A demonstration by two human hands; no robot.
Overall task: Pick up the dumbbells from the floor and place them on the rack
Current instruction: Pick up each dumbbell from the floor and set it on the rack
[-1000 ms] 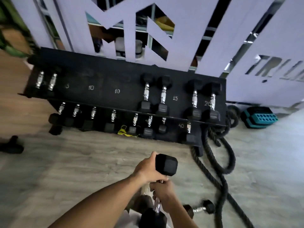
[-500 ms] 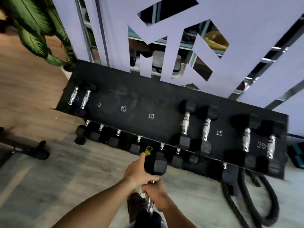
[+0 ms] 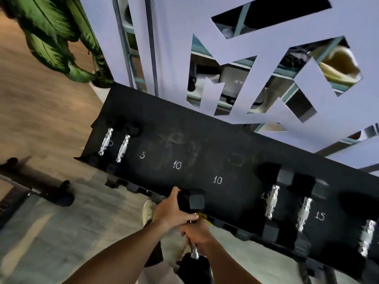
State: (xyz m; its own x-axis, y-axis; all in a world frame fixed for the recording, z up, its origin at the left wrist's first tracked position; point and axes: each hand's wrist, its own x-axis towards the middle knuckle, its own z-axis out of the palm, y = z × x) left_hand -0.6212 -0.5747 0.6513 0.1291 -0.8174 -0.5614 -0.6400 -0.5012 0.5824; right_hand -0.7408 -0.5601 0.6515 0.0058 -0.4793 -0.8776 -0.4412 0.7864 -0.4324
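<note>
Hex dumbbell (image 3: 191, 203) held in the air, long axis running away from the person; far head over the front edge of the rack (image 3: 205, 144), just below the chalked "10". Near head low in view, close to the body. Left hand (image 3: 171, 212) cups the far head, thumb up its left side, fingers curled beneath. Right hand (image 3: 198, 232) wrapped round the chrome handle, a short length of handle showing below the fist.

Rack top shelf: black, tilted, chalk marks 5, 10, 10, 15. Pair of small dumbbells (image 3: 114, 144) at its left end; larger dumbbells (image 3: 287, 203) by the 15 mark, more at the right edge, blurred. Lower tier mostly hidden, only heads visible.

Shoe (image 3: 148, 211) on the grey floor (image 3: 61, 232) under the left wrist. Green plant (image 3: 53, 35) upper left. Lilac cut-out wall panel (image 3: 235, 48) behind the rack
</note>
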